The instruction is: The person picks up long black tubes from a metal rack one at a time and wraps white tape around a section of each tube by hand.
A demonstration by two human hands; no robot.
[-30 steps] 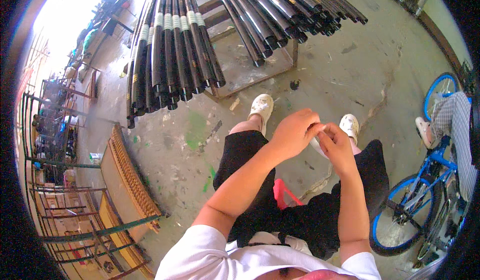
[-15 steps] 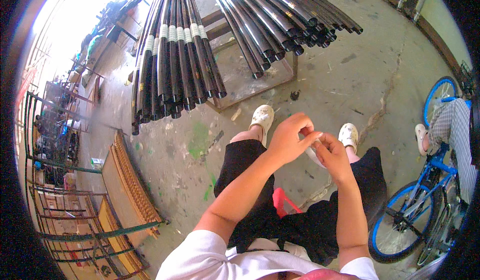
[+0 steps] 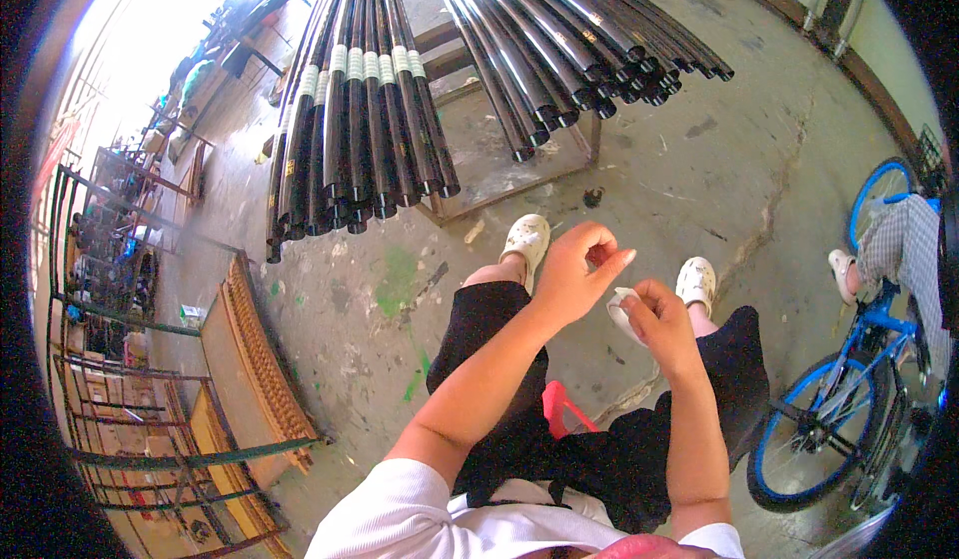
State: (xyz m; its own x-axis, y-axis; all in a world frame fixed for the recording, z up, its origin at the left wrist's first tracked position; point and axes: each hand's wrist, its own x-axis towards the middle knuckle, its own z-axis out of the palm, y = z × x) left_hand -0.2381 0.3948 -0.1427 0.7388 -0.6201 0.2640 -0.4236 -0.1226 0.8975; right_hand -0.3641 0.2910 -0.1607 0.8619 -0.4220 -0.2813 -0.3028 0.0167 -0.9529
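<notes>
My right hand (image 3: 663,327) pinches a white curved piece (image 3: 626,316), like a small roll or strip of tape, between thumb and fingers. Just to its left and a little farther out is my left hand (image 3: 577,277), its fingers curled and the thumb stretched toward the right hand. A pale spot shows at that thumb's tip; whether it is the nail or a small scrap I cannot tell. The hands are apart, above the floor between my knees. Beyond them lie long black tubes in a left bundle (image 3: 345,149) with white bands and a right bundle (image 3: 559,54).
A metal frame stand (image 3: 519,192) carries the tubes. Metal racks (image 3: 130,319) with brown boards (image 3: 245,349) line the left. A blue bicycle (image 3: 849,359) and another person's leg (image 3: 889,244) are at the right. Something red (image 3: 565,411) shows between my legs.
My hands have come apart; they were touching over the white piece. The right hand has moved slightly down and keeps the white piece, while the left has stayed close to its place.
</notes>
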